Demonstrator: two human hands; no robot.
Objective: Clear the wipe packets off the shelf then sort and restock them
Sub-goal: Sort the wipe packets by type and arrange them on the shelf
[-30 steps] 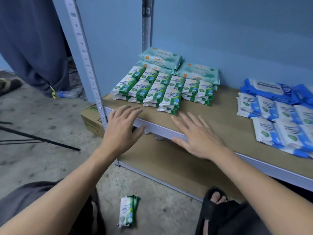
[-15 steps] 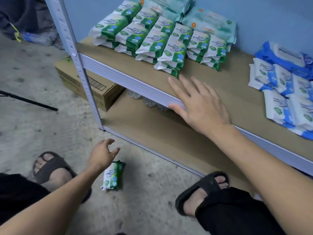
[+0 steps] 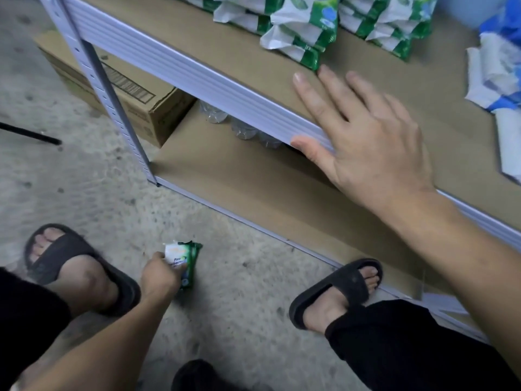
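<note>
Fingers, L hand [image 3: 159, 275]: fingers [image 3: 176, 268] curled round the near end of the stray packet [image 3: 187, 256], thumb across its white label. Looks like a pick-up grip, not just a touch.
L sandal [image 3: 64, 249]: planted wide on the floor [image 3: 239, 277]. Person's crouched low, prob why the arm reaches the ground at all.
Upright post [image 3: 118, 128]: carries the shelf corner.
Cardboard box [image 3: 132, 88]: on the floor behind the post, butted against the lower board. Not part of this step afaict.
Stray packet: green/white, down on the concrete between the two feet, well apart from its mates up top. Can't tell if it's off the ground yet.
Shelf [image 3: 225, 88]: top board holds the sorted stock, front strip is bare.
Bottles [image 3: 242, 131]: clear plastic, at the back of the lower board [image 3: 253, 193], mostly hidden by the rail.
Green packets [image 3: 307, 29]: stacked in rows toward the back. Same print as the stray, so that's where it belongs imo.
R sandal [image 3: 338, 289]: toes up against the bottom rail.
R hand [image 3: 375, 145]: flat on the board, fingers [image 3: 335, 94] straight + spread, thumb hooked under the rail, holding nothing. Prob bracing for balance during the reach down. One fingertip just beside the front green packet.
Blue packets [image 3: 496, 74]: own group at far R, apart from the green. Sort looks mostly done, the stray seems to be the leftover.
</note>
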